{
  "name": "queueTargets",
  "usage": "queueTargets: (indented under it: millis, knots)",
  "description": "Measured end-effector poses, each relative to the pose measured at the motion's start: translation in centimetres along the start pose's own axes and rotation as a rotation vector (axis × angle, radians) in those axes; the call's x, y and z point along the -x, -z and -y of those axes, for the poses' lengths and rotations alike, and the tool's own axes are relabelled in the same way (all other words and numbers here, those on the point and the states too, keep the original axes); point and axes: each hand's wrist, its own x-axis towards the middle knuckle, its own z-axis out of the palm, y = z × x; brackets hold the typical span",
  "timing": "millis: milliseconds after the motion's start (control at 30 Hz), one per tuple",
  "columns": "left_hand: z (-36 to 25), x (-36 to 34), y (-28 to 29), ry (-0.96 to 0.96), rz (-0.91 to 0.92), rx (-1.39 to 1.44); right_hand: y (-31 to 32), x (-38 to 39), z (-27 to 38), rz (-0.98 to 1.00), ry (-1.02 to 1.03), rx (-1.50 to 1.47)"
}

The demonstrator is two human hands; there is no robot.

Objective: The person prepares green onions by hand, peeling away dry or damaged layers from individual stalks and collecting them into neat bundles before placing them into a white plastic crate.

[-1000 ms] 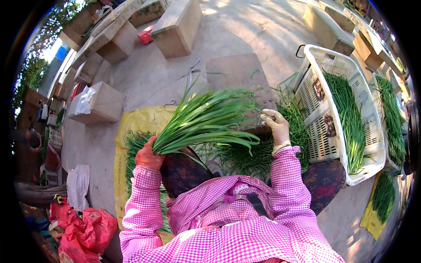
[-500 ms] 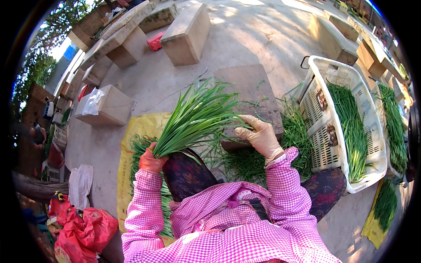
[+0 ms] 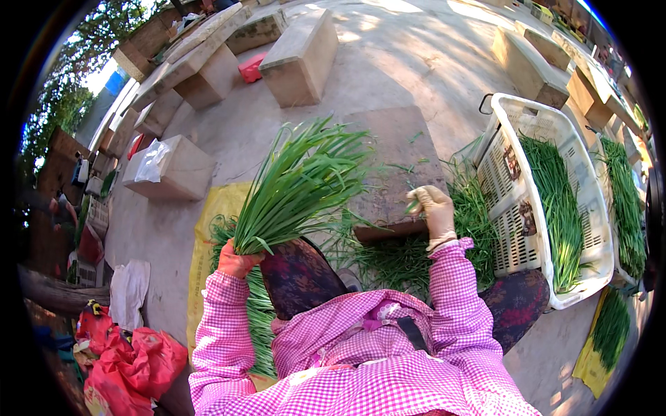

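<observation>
My left hand (image 3: 238,261), in an orange-red glove, is closed round the base of a thick bunch of garlic chives (image 3: 298,187). The long green leaves fan out up and to the right above my knee. To the right of the leaf tips, my right hand (image 3: 436,213) wears a cream glove and has its fingers pinched together. A small scrap of chive leaf (image 3: 412,206) shows at those fingertips, apart from the bunch. Beneath my hands, loose chive leaves (image 3: 395,262) lie heaped in front of a low wooden board (image 3: 392,149).
At my right stands a white plastic crate (image 3: 511,260) with chives inside. More chives (image 3: 260,326) lie on a yellow sack (image 3: 202,263) by my left leg. Red plastic bags (image 3: 149,364) are at lower left; concrete blocks (image 3: 298,66) stand farther off.
My right hand has drawn away from the chive leaves, to the right and slightly down, with a scrap of leaf at its fingers. The bunch in my left hand has swung slightly left and more upright.
</observation>
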Motion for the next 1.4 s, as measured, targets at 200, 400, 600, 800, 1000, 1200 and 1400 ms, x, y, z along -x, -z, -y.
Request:
queueTargets:
  millis: [200, 400, 600, 800, 1000, 1200, 1400]
  knots:
    - [-1.7, 1.0, -0.2, 0.222, -0.146, -0.020, 5.1, 1.5, -3.0, -0.011, -0.006, 0.852]
    - [-1.4, 2.2, -0.3, 0.184, -0.092, 0.319, 4.4, 1.9, -4.8, 0.087, -0.139, 0.476]
    - [-0.3, 2.5, 0.6, 0.237, -0.134, 0.362, 0.8, 0.8, -1.6, 0.248, -0.144, 0.283]
    - [-0.5, 3.4, 0.3, 0.221, -0.108, 0.406, -5.1, -0.4, 1.6, 0.328, -0.068, 0.134]
    - [0.0, 4.0, 0.7, 0.164, -0.015, 0.341, -13.1, -1.0, 6.1, 0.382, -0.012, 0.287]
    - [-0.2, 4.3, 0.5, 0.144, 0.084, 0.193, -10.8, -2.8, 6.6, 0.279, 0.040, 0.028]
    - [-1.3, 3.7, -0.8, 0.104, 0.153, 0.130, -10.6, 0.0, 15.1, -0.071, 0.526, 0.048]
